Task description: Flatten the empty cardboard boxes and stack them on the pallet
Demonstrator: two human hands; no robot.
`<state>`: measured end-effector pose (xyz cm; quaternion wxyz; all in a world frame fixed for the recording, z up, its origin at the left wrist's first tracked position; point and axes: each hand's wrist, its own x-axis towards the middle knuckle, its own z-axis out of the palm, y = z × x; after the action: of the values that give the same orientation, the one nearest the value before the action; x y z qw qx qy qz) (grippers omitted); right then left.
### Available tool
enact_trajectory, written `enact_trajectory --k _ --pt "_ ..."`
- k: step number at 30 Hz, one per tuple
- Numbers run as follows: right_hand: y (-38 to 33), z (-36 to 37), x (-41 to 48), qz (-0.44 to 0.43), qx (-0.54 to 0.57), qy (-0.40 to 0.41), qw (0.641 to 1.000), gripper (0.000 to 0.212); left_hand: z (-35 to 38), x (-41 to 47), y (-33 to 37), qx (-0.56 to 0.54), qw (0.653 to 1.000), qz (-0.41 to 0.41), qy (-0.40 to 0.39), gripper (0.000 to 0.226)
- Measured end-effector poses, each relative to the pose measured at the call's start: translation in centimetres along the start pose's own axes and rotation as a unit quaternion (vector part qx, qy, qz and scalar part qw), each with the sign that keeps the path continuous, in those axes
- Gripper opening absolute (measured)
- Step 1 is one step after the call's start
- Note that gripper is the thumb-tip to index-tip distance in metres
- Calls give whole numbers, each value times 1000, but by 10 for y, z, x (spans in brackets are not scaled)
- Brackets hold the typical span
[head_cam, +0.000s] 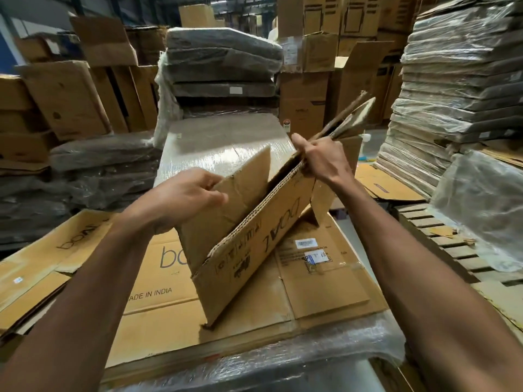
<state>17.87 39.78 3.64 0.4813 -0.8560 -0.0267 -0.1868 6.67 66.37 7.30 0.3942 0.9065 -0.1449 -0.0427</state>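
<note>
1. Cardboard box (254, 244), half collapsed, stands tilted on 1 lower corner on top of the flattened boxes (325, 284) directly in front of the person. Its printed side faces the camera upside down.
2. The left hand (181, 199) has its grip closed on the near flap (240, 193), fingers and thumb pinching the flap's upper edge. This hold looks meant to steady that end and fold the loose panel inward.
3. The right hand (319, 162) has its grip curled tight round the far upper edge, where 2 walls meet. From there it can likely squeeze the walls together along the existing creases.
4. Keeping the low corner on the stack seems deliberate. The stack carries the weight, so both hands are free to fold rather than lift.
5. A dark gap shows between the 2 long walls, so the box is not yet flat. The collapsing step appears to be under way and the laying-down step not yet done.
6. The flattened boxes lie overlapping on a film-wrapped load (283, 360). Whether a pallet sits beneath it is hidden.
7. A wooden pallet (441, 236) with some bare slats lies just to the right. Behind the box stands a film-wrapped block (220, 142).
8. Once flat, the box could simply be tipped forward onto the stack, which would explain working directly above it.
</note>
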Motion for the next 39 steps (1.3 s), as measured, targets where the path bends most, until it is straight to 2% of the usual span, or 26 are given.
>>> enact_trajectory --k 1,3,5,8,10,14,16,18,20,21,22,24,26,29,30,31,32,33,35,37,39 --pt "-8 5 4 -1 -17 -12 1000 77 0 0 4 28 1000 0 -7 13" --pt "-25 14 6 -4 -68 -37 997 75 5 1 10 55 998 -16 -31 16" --pt "-33 23 9 -9 -100 -55 993 62 12 2 11 79 996 -25 -39 19" --pt "-36 34 10 5 -116 -64 991 25 20 3 5 73 996 -37 -23 22" --pt "-37 42 8 31 -94 -52 994 21 21 1 1 46 998 -45 -18 22" --pt "-34 44 11 44 -73 -23 996 26 22 -3 -9 -53 998 -38 -1 24" --pt "-28 39 17 54 -80 -7 995 29 26 -7 -14 -126 991 -23 26 36" --pt "-24 30 23 68 -73 14 995 31 35 -14 -27 -254 966 -8 41 50" --pt "-22 18 34 87 -62 22 994 31 52 -24 -51 -366 929 50 12 51" --pt "-21 11 40 92 -50 14 994 31 63 -28 -66 -378 923 73 -3 52" --pt "-20 4 49 92 -34 -2 995 31 77 -30 -81 -366 927 78 -8 44" --pt "-21 -7 60 84 -28 -23 996 29 107 -30 -106 -298 953 26 38 61" --pt "-22 -15 69 75 -105 -22 991 22 137 -24 -125 -245 962 -42 115 62" --pt "-23 -20 71 60 -181 -9 982 20 164 -9 -135 -177 953 -103 224 22" --pt "-23 -20 71 55 -191 -12 980 16 168 -3 -132 -169 946 -106 257 15" --pt "-20 -22 72 55 -176 -8 983 11 170 2 -128 -162 939 -102 286 13" --pt "-14 -23 72 52 -114 -1 992 6 170 8 -123 -162 933 -93 307 15" --pt "-6 -22 69 64 -9 11 998 20 169 13 -117 -160 929 -84 323 20" --pt "20 -18 58 84 185 43 978 50 164 27 -107 -151 923 -62 347 32" --pt "54 -5 37 40 248 81 965 59 158 41 -97 -150 923 -44 351 41" --pt "96 17 2 96 279 108 949 62 149 54 -84 -162 926 -30 340 43"
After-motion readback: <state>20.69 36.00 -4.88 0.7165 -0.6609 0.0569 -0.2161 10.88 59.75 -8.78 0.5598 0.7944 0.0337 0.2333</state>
